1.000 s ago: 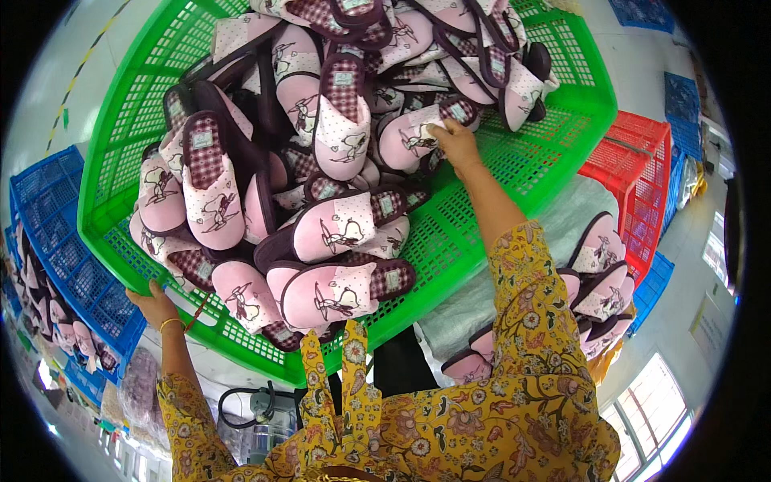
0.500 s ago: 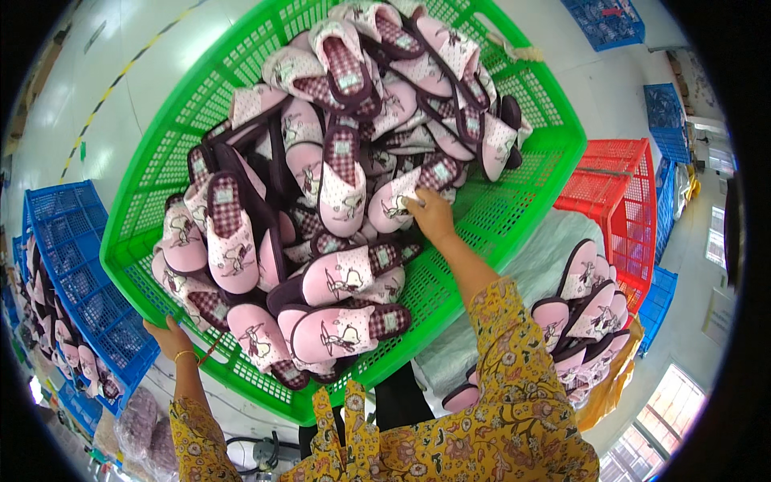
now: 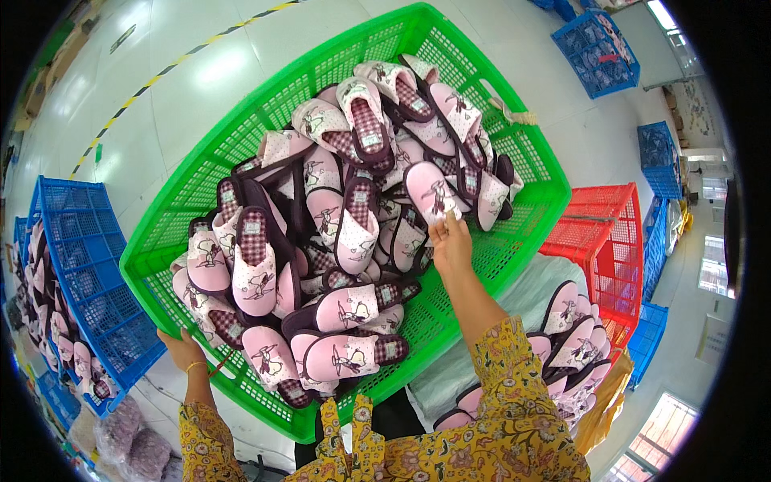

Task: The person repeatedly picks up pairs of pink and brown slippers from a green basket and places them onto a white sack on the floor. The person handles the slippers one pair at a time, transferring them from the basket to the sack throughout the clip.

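A large green basket (image 3: 554,191) full of pink slippers with dark soles and checked insoles lies in front of me. My right hand (image 3: 451,239), over the basket's right part, is closed on the heel end of a pink slipper (image 3: 427,186) with a cartoon print. That slipper is lifted over the heap, its toe pointing away and its printed upper facing up. At the near left corner, my left hand (image 3: 183,350) grips the basket's rim, and some of its fingers are hidden. Many slippers overlap, such as the pink slipper (image 3: 344,359) nearest me.
To the left stands a blue crate (image 3: 104,273) beside more slippers. On the right, a red crate (image 3: 594,233) stands behind a pile of slippers (image 3: 574,341) on pale sheeting. Other blue crates (image 3: 598,52) are at the far right. Yellow-black tape (image 3: 173,64) marks the floor.
My right hand has picked up a slipper from the heap and turned its toe away from me. The basket appears shifted and slightly turned in view. My left hand stays at the rim.
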Tool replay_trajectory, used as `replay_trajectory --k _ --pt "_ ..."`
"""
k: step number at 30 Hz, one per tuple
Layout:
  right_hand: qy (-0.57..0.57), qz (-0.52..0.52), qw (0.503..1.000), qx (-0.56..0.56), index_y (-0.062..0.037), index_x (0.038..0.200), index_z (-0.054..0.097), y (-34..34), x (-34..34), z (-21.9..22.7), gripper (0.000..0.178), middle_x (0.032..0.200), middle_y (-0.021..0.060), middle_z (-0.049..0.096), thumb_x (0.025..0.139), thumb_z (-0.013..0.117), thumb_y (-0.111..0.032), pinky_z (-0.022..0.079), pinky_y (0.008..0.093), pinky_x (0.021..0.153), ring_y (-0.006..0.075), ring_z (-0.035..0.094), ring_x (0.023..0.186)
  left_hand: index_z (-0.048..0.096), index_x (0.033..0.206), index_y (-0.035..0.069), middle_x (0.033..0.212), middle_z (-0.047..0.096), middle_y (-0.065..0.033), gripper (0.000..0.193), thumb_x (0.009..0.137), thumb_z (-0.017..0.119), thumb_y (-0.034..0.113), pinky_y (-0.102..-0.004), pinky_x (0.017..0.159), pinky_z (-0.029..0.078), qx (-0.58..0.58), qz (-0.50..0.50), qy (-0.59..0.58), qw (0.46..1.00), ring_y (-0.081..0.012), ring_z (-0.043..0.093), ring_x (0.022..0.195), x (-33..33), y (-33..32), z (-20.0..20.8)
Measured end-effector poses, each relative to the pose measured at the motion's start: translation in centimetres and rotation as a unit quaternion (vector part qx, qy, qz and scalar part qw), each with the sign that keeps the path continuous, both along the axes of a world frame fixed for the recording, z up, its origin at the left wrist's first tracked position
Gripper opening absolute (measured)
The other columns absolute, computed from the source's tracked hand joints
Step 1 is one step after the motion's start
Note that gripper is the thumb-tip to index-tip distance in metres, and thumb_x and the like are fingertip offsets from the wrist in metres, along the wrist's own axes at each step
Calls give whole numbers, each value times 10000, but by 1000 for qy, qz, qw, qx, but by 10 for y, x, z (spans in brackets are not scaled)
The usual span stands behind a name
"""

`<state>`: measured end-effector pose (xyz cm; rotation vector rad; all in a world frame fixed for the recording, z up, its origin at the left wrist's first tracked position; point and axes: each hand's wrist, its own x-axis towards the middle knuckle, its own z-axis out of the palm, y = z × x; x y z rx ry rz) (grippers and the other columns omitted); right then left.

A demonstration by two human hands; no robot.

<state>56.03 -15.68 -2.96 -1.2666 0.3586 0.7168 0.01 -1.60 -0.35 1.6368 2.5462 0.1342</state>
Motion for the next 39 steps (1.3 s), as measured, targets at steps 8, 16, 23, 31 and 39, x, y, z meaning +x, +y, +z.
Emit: replay_trajectory --k 8,16,23,31,39 --pt "-51 -42 994 92 -34 1028 452 152 46 25 165 912 52 528 934 554 -124 526 342 810 147 573 802 239 1433 78 1275 537 -201 641 893 560 203 -442 872 459 -25 28 -27 999 -398 561 1082 13 3 12" --pt "-113 52 992 16 -14 1074 486 183 6 66 211 931 56 549 943 542 -170 519 256 691 113 573 784 250 1435 91 1300 520 -192 635 888 561 175 -429 881 461 -33 25 -37 998 -383 556 1099 6 6 10" --pt "47 147 987 43 -77 901 522 168 -74 84 92 623 -36 458 938 562 -151 341 193 424 39 388 476 249 1446 93 1341 494 -178 647 891 560 209 -431 884 467 7 6 9 1000 -386 563 1093 -7 -1 -2" --pt "-12 246 967 -69 19 962 544 215 -119 -13 180 720 33 543 901 605 -139 358 247 409 80 432 482 242 1432 81 1313 507 -196 632 896 549 216 -431 860 464 -1 -2 -20 1000 -388 553 1100 1 3 4" --pt "-86 277 956 -48 -9 995 551 233 -125 -71 154 768 34 585 894 595 -116 419 225 455 89 553 544 230 1437 89 1287 528 -204 643 900 552 235 -442 856 465 -41 25 -14 999 -401 561 1078 13 10 14"
